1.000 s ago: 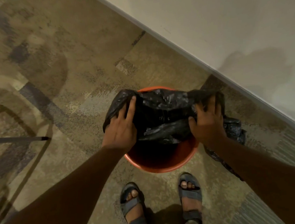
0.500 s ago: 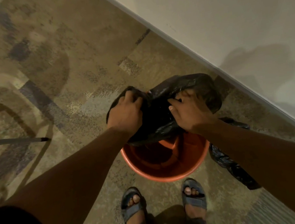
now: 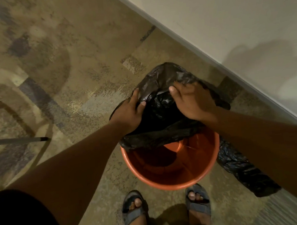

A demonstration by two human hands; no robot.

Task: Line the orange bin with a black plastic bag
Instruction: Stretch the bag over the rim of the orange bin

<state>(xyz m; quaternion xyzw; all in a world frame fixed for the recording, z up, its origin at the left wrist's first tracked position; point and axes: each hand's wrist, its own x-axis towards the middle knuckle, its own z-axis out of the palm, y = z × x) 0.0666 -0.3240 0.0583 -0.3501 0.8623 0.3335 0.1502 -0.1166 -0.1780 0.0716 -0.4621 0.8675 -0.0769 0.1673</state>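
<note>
An orange bin [image 3: 173, 179] stands on the carpet just in front of my feet, its near half open and bare inside. A crumpled black plastic bag [image 3: 163, 109] lies over the bin's far rim. My left hand [image 3: 129, 112] grips the bag's left part, thumb on top. My right hand [image 3: 193, 101] grips its right part, fingers spread over the plastic. A long tail of the bag [image 3: 242, 170] hangs down outside the bin on the right, onto the floor.
A white wall [image 3: 225, 16] with a baseboard runs diagonally close behind the bin. A thin dark rod [image 3: 17, 140] pokes in from the left over curved lines on the patterned carpet. My sandalled feet [image 3: 135, 214] stand right below the bin.
Both hands have moved away from me and closer together, taking the bag from the bin's middle to its far rim. More of the orange inside shows.
</note>
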